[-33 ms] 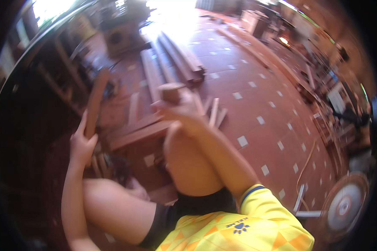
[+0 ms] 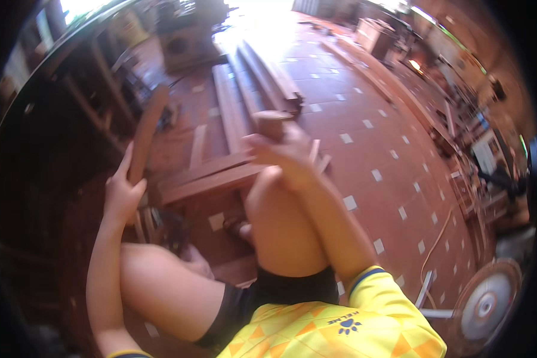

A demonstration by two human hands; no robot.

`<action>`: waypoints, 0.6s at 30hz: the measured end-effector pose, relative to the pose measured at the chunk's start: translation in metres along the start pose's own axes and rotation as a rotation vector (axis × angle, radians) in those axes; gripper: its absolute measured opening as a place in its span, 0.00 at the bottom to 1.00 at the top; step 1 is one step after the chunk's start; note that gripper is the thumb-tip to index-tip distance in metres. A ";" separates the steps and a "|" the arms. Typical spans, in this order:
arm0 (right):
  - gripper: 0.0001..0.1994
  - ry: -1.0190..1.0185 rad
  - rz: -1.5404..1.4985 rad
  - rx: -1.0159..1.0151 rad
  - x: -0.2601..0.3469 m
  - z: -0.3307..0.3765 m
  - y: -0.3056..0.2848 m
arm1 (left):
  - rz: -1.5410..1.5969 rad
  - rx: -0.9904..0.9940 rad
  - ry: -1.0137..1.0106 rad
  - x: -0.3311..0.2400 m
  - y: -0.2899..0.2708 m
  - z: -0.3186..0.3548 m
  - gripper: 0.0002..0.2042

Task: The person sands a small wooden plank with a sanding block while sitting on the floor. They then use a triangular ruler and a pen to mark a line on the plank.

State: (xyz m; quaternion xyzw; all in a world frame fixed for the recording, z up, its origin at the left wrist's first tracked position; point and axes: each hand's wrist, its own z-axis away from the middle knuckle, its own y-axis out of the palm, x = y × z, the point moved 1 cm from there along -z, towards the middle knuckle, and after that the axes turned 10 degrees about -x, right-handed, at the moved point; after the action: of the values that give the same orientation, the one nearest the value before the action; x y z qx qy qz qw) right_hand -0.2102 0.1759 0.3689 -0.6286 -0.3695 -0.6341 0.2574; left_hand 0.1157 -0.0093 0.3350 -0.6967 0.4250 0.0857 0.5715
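While left hand [image 2: 124, 196] holds slat [image 2: 148, 132], floor [image 2: 364, 162] stretches rightward.

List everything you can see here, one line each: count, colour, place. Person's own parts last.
Wooden strip: one, brown, in the left hand
Wooden block: one, brown, in the right hand
Planks: at least two, reddish brown, crosswise before the knees
Long beams: several, brown, floor ahead
Machine: one, dark, upper left
Box: one, brown, upper right
Disc: one, grey with brown rim, lower right
White bars: two, left of the disc
Tiled floor: one, red with white squares, throughout
Right-side clutter: uncountable, mixed, too blurred
Shirt: one, yellow and orange, bottom
Shorts: one pair, black, bottom centre
Legs: two, bare, bent, lower centre
Left hand: one, bare, left
Right hand: one, bare, centre
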 end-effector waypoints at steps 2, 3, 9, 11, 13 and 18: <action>0.29 0.029 -0.103 -0.012 0.012 0.017 -0.003 | -0.030 -0.041 -0.037 0.008 -0.032 0.006 0.44; 0.29 0.019 -0.083 -0.026 0.017 0.026 -0.003 | -0.051 -0.038 -0.081 0.010 -0.042 0.015 0.44; 0.28 -0.016 -0.037 -0.101 0.050 0.035 -0.043 | -0.160 -0.018 -0.110 0.002 -0.039 0.023 0.41; 0.27 -0.006 -0.092 -0.102 0.041 0.031 -0.046 | -0.191 -0.031 -0.070 0.008 -0.035 0.026 0.38; 0.26 0.001 -0.142 -0.083 0.023 0.024 -0.046 | -0.187 0.001 -0.103 0.006 -0.038 0.028 0.35; 0.24 0.046 -0.327 -0.241 -0.020 0.000 -0.072 | -0.194 0.073 -0.142 0.014 -0.029 0.017 0.30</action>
State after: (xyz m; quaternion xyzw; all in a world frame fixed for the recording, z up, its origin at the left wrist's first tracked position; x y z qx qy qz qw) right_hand -0.2654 0.2162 0.3389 -0.5719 -0.3822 -0.7212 0.0822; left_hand 0.1508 -0.0024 0.3417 -0.7055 0.3172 0.0636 0.6306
